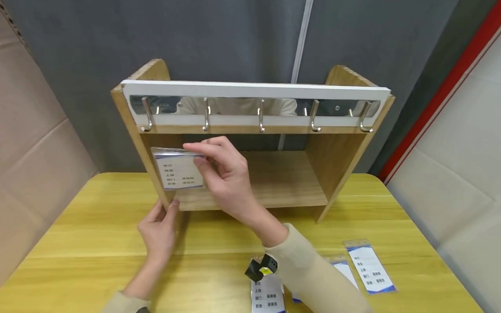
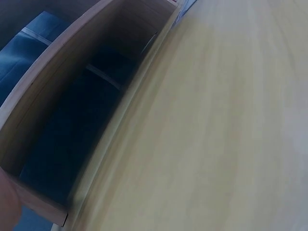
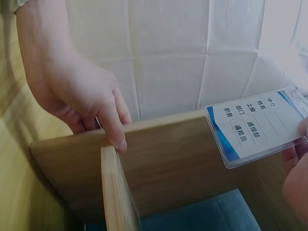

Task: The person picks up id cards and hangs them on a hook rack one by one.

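In the head view, my right hand [image 1: 231, 178] pinches a name badge [image 1: 176, 171] in a clear plastic sleeve between thumb and fingers. The badge is in front of the left side of a wooden shelf [image 1: 274, 178], below its leftmost hook [image 1: 147, 115]. The right wrist view shows the printed face of the badge [image 3: 255, 127], white with blue corners. Low on the shelf's left side panel, my left hand [image 1: 158, 230] grips the edge, thumb on the inner side. Only a blurred bit of the left hand [image 2: 7, 204] appears in the left wrist view.
A white rail [image 1: 250, 89] with several metal hooks and a mirrored strip runs across the shelf's front. More sleeved badges lie on the yellow wooden table [image 1: 98, 252]: one at the right [image 1: 369, 269], others partly hidden by my right forearm. A grey curtain [image 1: 235, 39] hangs behind.
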A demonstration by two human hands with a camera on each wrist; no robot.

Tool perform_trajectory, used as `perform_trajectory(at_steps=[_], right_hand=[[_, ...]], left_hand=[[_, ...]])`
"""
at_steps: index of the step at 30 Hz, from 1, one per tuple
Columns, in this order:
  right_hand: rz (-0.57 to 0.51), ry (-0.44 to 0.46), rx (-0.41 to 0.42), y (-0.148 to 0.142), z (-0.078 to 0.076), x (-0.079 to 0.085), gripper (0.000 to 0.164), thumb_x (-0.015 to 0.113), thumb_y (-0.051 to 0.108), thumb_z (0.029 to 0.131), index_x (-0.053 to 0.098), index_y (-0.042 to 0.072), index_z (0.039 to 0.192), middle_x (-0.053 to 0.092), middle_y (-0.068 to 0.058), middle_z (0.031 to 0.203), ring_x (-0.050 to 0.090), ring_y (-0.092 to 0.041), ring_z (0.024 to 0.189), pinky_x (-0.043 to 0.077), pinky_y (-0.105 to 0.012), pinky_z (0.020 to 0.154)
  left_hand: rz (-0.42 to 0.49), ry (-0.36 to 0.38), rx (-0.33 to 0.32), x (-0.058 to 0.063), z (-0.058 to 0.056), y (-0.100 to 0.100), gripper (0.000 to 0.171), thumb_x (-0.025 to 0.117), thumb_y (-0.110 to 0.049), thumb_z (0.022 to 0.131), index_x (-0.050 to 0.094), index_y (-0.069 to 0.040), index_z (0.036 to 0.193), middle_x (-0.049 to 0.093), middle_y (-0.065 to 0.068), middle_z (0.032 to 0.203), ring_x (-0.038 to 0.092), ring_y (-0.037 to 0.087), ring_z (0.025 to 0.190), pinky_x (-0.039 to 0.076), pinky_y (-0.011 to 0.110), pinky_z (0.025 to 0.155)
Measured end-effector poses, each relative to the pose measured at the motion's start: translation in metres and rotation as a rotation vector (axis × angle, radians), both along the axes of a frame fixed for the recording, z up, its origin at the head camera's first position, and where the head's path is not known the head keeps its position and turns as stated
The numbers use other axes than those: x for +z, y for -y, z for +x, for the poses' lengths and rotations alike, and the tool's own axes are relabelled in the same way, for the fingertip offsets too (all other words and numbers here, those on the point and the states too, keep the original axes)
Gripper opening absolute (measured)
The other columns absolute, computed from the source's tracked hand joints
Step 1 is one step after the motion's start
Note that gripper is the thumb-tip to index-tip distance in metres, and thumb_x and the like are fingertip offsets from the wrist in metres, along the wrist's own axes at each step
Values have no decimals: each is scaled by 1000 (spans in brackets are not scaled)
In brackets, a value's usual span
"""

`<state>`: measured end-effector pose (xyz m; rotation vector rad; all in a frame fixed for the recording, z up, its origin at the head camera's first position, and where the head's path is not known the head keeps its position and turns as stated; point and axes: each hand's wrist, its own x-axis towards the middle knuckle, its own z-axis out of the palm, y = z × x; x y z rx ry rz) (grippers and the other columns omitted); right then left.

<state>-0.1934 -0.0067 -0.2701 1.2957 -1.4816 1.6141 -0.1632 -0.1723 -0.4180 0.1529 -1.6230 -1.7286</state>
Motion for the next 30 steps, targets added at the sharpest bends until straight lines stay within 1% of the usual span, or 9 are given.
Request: perform_trajectory(at_steps=[3, 8, 15, 17, 21, 26, 30], right_hand=[[5, -18, -21, 7, 2, 1, 18, 60, -13, 97, 68, -12, 112, 60, -16, 100, 56, -22, 88, 53, -27, 60], [-2, -47, -54, 14, 5, 5, 17, 61, -11, 97, 69, -11, 112, 62, -16, 100, 58, -21, 91, 54, -26, 62], [-7, -99, -149, 16, 4, 12, 18, 62, -10, 97, 71, -9, 112, 63, -13, 99, 55, -18, 87, 51, -24, 61], [-8, -104, -154, 18, 4, 13, 18, 62, -10, 97, 71, -9, 113, 63, -13, 99, 55, -18, 88, 52, -24, 62], [-8, -117, -167, 21, 4, 15, 18, 63, -9, 97, 71, -8, 113, 66, -13, 100, 58, -18, 91, 55, -23, 67], [-16, -130, -180, 25, 5, 16, 17, 64, -8, 97, 71, -8, 112, 68, -13, 100, 60, -18, 94, 57, -22, 72], [-21, -146, -202, 28, 6, 14, 16, 66, -8, 96, 72, -7, 111, 68, -13, 101, 62, -17, 96, 59, -23, 76]], left_hand=[[3, 4, -6, 0, 0, 0, 29, 68, 7, 93, 71, 1, 121, 68, 19, 116, 72, 3, 97, 60, 19, 83], [-9, 8, 1, 0, 1, 0, 28, 68, 7, 94, 71, 1, 121, 67, 21, 116, 72, 2, 96, 61, 19, 82], [4, 13, 5, 0, 0, -1, 29, 69, 5, 94, 71, 1, 122, 66, 22, 117, 71, 2, 97, 61, 19, 82], [15, 9, 2, 0, 0, 0, 29, 69, 5, 94, 71, 1, 123, 66, 22, 117, 71, 2, 98, 60, 19, 83], [15, -2, 3, 0, 0, 0, 29, 68, 5, 94, 72, -1, 122, 68, 17, 116, 71, 5, 101, 60, 20, 84], [19, -17, 2, -1, -1, 1, 29, 68, 6, 93, 72, 0, 121, 72, 8, 112, 72, 9, 100, 61, 19, 82], [2, -22, 2, -2, -1, 1, 29, 68, 7, 93, 72, 0, 121, 72, 2, 111, 72, 7, 99, 61, 18, 81]])
